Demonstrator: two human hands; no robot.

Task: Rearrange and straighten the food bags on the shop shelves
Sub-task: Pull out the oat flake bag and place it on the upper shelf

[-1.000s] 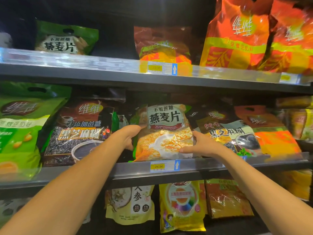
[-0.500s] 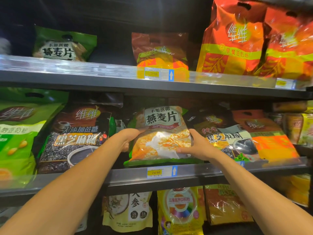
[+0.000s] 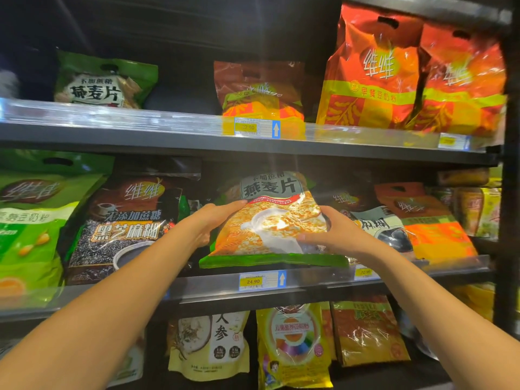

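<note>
1. While the left hand (image 3: 209, 220) and right hand (image 3: 334, 235) grip the glossy orange-and-green plastic oat bag (image 3: 270, 220) between them, its base hangs over the grey metal shelf rail (image 3: 309, 280) below.
2. Slick film may slip; tipping forward could drop it.

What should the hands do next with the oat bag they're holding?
Probably stand it upright and slide it back a little. Both the left hand and right hand grip the oat bag, which leans back with its green bottom edge poking over the front rail of the middle shelf.
</note>
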